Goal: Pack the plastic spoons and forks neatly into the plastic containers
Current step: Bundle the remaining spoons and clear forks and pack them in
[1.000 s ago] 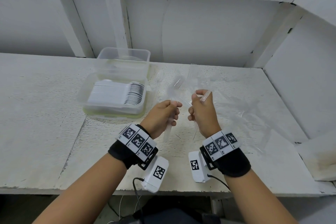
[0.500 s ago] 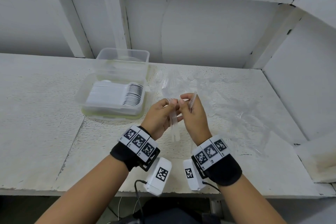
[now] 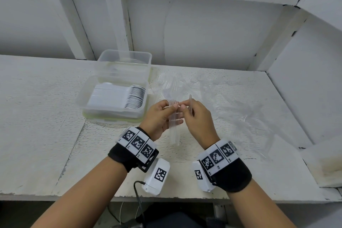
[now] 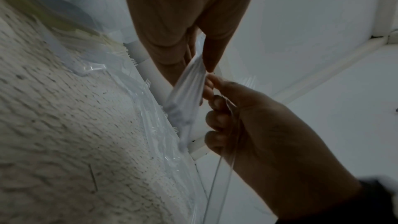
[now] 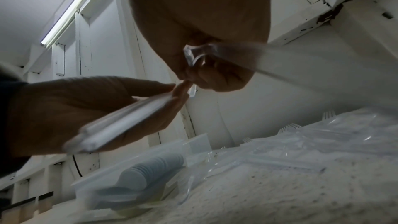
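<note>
My left hand (image 3: 173, 114) grips a stack of clear plastic forks (image 3: 174, 126), tines up, above the table's middle. My right hand (image 3: 186, 111) pinches one more clear fork (image 3: 190, 102) and its fingertips touch the top of the stack. The left wrist view shows the stack (image 4: 187, 94) between both hands. In the right wrist view the single fork (image 5: 215, 52) lies in the right hand's curled fingers. A clear container (image 3: 81, 98) to the left holds a neat row of white spoons (image 3: 135, 96). An empty clear container (image 3: 124, 55) stands behind it.
Loose clear forks (image 3: 172, 85) lie on crumpled clear plastic wrap (image 3: 240, 113) that spreads over the table to the right. A white wall and shelf frame close the back and right side. The table's front edge (image 3: 92, 194) runs near my wrists.
My hands have come together: the right hand carried its single fork leftward to the stack in the left hand. The stack now stands more upright.
</note>
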`<state>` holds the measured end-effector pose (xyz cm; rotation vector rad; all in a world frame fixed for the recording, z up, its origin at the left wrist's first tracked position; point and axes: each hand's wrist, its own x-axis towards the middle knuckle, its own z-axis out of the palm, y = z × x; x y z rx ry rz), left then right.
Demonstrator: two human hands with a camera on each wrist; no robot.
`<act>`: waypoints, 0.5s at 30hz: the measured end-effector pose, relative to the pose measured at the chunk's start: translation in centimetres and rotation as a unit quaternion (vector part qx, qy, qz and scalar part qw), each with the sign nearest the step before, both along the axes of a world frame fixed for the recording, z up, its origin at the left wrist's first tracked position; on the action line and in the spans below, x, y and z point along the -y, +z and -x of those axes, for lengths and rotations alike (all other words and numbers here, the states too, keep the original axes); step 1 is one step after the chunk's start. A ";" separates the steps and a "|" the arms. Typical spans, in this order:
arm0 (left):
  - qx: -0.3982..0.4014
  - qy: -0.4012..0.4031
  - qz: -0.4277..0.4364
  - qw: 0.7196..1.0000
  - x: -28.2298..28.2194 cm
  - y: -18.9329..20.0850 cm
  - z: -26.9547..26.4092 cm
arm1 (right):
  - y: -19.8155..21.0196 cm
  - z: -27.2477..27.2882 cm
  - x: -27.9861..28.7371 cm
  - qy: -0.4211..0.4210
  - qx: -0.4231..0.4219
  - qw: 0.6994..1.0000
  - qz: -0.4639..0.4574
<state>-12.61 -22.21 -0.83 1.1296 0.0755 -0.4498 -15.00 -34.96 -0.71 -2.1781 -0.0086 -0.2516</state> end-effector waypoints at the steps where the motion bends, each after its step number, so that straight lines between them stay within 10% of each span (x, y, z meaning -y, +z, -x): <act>1: 0.001 0.000 -0.012 1.000 0.0 0.0 0.0 | 0.4 0.0 0.1 -0.003 -0.010 1.000 -0.017; 15: 0.012 -0.022 -0.037 0.999 -0.2 0.0 0.4 | 1.9 -2.7 0.8 -0.035 -0.082 0.955 -0.282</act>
